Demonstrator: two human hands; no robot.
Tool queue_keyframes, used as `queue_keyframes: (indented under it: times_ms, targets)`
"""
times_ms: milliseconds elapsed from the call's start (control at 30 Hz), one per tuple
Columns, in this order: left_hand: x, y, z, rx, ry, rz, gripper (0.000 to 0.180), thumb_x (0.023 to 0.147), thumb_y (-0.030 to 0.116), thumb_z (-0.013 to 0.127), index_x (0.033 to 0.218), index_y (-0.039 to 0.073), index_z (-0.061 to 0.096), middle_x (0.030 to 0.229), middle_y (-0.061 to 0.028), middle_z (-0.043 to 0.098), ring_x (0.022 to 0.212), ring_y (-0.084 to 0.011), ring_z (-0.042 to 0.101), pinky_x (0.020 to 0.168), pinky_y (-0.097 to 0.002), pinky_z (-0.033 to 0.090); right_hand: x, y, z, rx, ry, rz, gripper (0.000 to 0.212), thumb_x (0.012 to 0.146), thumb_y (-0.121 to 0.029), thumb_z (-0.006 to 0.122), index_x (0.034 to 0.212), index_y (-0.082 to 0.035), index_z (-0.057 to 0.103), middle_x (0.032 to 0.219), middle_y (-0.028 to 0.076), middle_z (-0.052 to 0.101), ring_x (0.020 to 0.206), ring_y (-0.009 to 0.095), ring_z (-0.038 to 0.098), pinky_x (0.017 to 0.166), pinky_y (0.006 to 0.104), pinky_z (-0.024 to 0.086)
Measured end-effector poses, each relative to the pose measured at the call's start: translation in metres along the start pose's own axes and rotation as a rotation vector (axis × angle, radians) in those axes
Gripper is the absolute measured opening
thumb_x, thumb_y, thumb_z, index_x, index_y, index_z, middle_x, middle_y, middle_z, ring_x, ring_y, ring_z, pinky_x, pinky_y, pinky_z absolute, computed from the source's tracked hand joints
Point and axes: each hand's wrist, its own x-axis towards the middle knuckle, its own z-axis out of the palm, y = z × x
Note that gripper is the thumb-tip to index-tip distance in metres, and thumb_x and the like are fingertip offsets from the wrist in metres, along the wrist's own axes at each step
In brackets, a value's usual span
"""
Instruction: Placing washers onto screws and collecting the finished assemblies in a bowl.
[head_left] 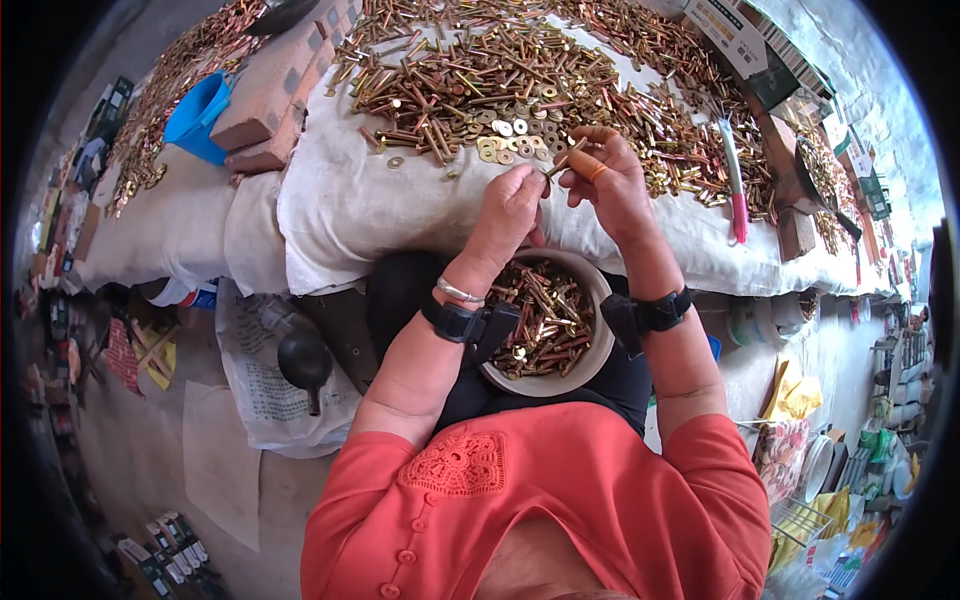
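Note:
My right hand [615, 185], an orange band on one finger, pinches a slim gold-coloured bolt [568, 160] above the table's front edge. Close against the bolt's lower end, the fingers of my left hand [513, 205] are pressed together; what lies between them is too small to make out. Just beyond both hands lie flat round washers [506, 157], some shiny, some dull. Behind these spreads a broad heap of loose bolts [480, 80]. Below my wrists, a pale round bucket [604, 345] between my thighs is filled with bolts [545, 320].
White cloth [360, 225] covers the table. Bricks [265, 105] and a blue plastic container [197, 115] stand at left. Toward the right lie a pink-handled tool [739, 215], a dark scoop [815, 172] and cardboard boxes [735, 40]. A dark rounded object [304, 358] rests on plastic sheeting below.

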Motion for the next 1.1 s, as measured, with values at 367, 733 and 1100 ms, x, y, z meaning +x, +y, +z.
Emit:
queue_keyframes:
  times_ms: [367, 733, 1100]
  targets:
    - [0.003, 0.002, 0.008, -0.139, 0.067, -0.097, 0.034, 0.096, 0.037, 0.045, 0.103, 0.005, 0.052, 0.079, -0.0038, 0.052, 0.057, -0.0122, 0.056, 0.043, -0.0282, 0.049, -0.008, 0.025, 0.0, -0.17, -0.162, -0.026, 0.016, 0.086, -0.014, 0.062, 0.093, 0.001, 0.062, 0.072, 0.001, 0.06, 0.059, 0.008, 0.055, 0.049, 0.0226, 0.044]
    - [0.012, -0.01, 0.003, -0.151, 0.068, 0.027, 0.029, 0.097, 0.028, 0.049, 0.087, 0.001, 0.053, 0.064, 0.0027, 0.041, 0.046, -0.0032, 0.036, 0.038, -0.0217, 0.044, -0.004, 0.028, -0.108, -1.294, 0.372, -0.289, 0.02, 0.083, -0.023, 0.063, 0.087, -0.004, 0.063, 0.08, 0.015, 0.064, 0.072, 0.031, 0.062, 0.066, 0.0392, 0.049]
    - [0.002, -0.005, 0.005, -0.168, 0.009, 0.041, 0.028, 0.096, 0.028, 0.05, 0.085, 0.003, 0.052, 0.071, 0.0018, 0.042, 0.049, -0.0035, 0.038, 0.04, -0.0229, 0.045, -0.008, 0.002, -0.065, -0.637, 0.126, 0.068, 0.013, 0.084, -0.011, 0.06, 0.094, -0.002, 0.059, 0.081, 0.009, 0.065, 0.063, 0.017, 0.062, 0.051, 0.028, 0.048]
